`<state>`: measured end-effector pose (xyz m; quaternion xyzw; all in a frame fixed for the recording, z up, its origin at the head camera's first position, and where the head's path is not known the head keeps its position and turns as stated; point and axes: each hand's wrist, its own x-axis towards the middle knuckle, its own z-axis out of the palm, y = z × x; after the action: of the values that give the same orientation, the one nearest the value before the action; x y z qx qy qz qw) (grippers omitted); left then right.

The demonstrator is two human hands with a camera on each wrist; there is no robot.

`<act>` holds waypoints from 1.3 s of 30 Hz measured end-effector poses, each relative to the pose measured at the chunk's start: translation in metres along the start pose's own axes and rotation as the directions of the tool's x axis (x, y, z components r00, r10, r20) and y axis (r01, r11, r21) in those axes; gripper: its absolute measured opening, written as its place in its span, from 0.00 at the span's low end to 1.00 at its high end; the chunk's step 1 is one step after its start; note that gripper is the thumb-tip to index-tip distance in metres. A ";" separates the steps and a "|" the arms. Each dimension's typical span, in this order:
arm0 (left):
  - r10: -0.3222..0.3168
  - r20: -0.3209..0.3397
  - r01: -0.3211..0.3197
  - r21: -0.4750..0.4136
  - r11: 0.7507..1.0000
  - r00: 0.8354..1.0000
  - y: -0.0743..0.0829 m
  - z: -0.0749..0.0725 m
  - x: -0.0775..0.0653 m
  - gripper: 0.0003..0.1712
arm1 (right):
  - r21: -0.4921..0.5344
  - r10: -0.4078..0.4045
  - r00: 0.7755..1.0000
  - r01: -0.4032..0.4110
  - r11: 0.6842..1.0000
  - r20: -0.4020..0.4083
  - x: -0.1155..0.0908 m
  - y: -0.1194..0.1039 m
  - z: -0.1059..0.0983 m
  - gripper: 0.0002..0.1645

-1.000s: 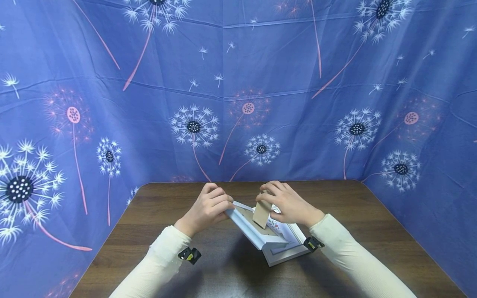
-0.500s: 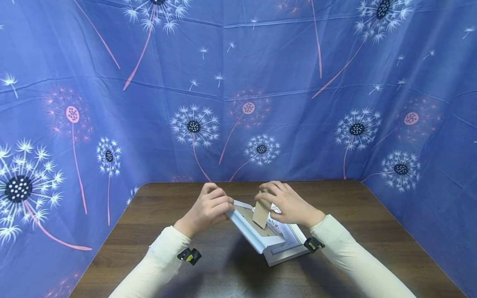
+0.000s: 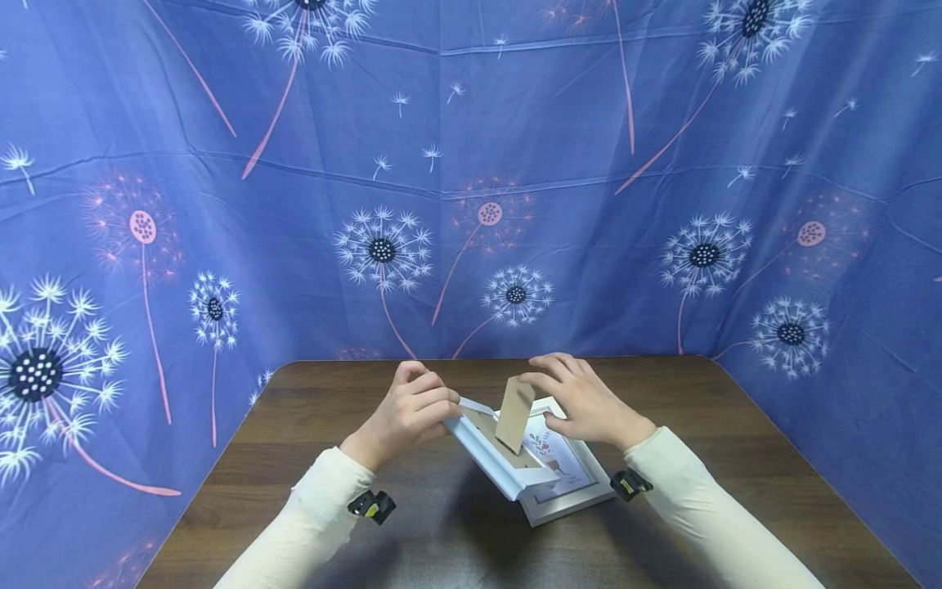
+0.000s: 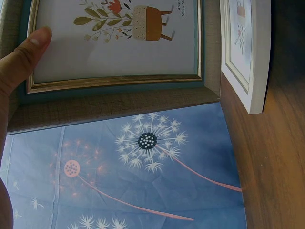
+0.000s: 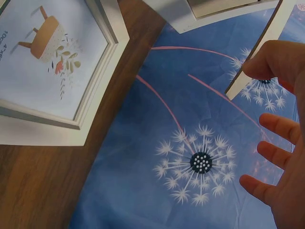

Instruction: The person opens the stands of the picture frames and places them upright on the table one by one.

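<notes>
My left hand (image 3: 408,415) grips the left edge of a picture frame (image 3: 486,458), which it holds tilted above the table. In the left wrist view the thumb (image 4: 33,45) presses on this frame's front, beside a plant picture (image 4: 119,47). The back faces up and right, and a tan stand leg (image 3: 515,413) sticks out from it. My right hand (image 3: 589,402) hovers at the leg's top with fingers spread and loosely bent; one fingertip is at the leg's edge. Beneath lies a second, white picture frame (image 3: 570,509), face up, partly hidden by the tilted one.
Both frames are over the middle of a brown wooden table (image 3: 294,458). A blue cloth with dandelion prints (image 3: 441,164) hangs behind the table and along both sides. Each wrist wears a small black strap.
My right hand has drawn back to the right and loosened from the stand leg, which still stands out from the frame. More of the lower frame shows. My left hand barely moved.
</notes>
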<state>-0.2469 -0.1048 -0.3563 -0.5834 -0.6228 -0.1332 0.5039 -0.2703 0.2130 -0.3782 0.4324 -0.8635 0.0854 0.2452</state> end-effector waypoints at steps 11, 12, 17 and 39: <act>-0.010 -0.008 0.010 0.007 1.000 1.000 -0.002 -0.002 0.000 0.08 | 0.024 0.076 0.997 -0.075 0.997 -0.017 -0.012 0.006 -0.002 0.36; -0.015 -0.008 0.015 0.007 1.000 1.000 -0.002 -0.003 0.000 0.09 | 0.027 0.082 0.996 -0.081 0.996 -0.022 -0.013 0.007 -0.002 0.36; -0.035 -0.002 0.035 0.010 0.999 0.999 -0.002 -0.005 -0.001 0.10 | 0.005 0.113 0.993 -0.113 0.994 -0.037 -0.018 0.010 -0.003 0.35; -0.097 -0.021 0.097 0.031 0.995 0.995 -0.008 -0.015 -0.002 0.10 | -0.034 0.201 0.973 -0.206 0.978 -0.115 -0.039 0.020 0.000 0.33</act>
<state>-0.2472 -0.1198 -0.3478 -0.5430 -0.6475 -0.1533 0.5123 -0.2664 0.2531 -0.3962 0.3304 -0.8900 0.1143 0.2928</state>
